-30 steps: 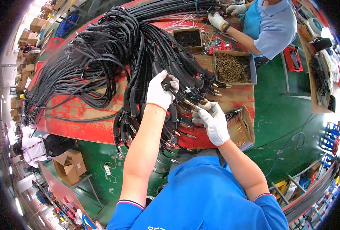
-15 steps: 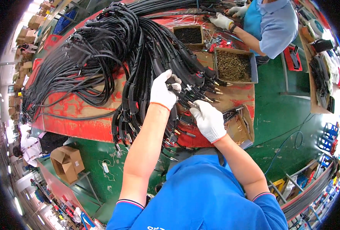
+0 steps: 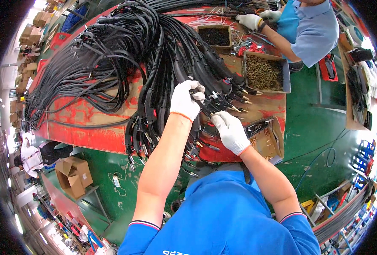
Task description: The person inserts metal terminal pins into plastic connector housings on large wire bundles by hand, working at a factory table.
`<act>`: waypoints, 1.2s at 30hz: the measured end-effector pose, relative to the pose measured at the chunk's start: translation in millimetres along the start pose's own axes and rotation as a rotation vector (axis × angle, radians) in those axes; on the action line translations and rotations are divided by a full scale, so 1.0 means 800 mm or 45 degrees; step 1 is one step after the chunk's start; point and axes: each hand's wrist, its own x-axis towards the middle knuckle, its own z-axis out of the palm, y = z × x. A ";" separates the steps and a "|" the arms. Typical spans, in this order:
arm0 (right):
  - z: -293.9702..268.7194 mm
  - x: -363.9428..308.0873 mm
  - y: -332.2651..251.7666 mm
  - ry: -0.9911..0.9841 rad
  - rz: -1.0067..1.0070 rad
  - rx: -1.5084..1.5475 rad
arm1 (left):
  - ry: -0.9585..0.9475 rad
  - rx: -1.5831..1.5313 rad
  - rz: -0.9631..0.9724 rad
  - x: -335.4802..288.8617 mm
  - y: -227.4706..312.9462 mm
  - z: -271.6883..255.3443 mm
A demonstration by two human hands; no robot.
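My left hand, in a white knit glove, is closed around a black cable at the front edge of the cable pile. To its right, my gloved right hand pinches the same cable close to its end, with thumb and forefinger together. The fingers hide most of that end. Around both hands lie many black cables with thick black sleeves and brass or silver metal tips, some hanging over the red table's near edge.
On the red table are a box of brass pieces, a box of small black parts, and an open carton at the near right. Across the table, a co-worker's gloved hand handles cables. A cardboard box stands at lower left.
The whole view has shifted slightly. My right hand's fingertips are a little closer to my left hand, and both keep their hold on the cable.
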 end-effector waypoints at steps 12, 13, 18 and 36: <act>-0.004 0.014 -0.016 -0.371 1.155 1.716 | 0.034 0.013 0.031 -0.001 -0.006 -0.001; -0.003 0.015 -0.015 -0.379 1.215 1.860 | 0.038 0.026 0.036 -0.001 -0.006 -0.001; 0.002 0.019 -0.007 -0.501 1.266 2.018 | 0.033 0.052 0.030 0.002 -0.003 -0.007; 0.027 0.000 -0.002 -0.195 0.199 0.199 | 0.048 0.165 -0.071 0.010 0.006 -0.038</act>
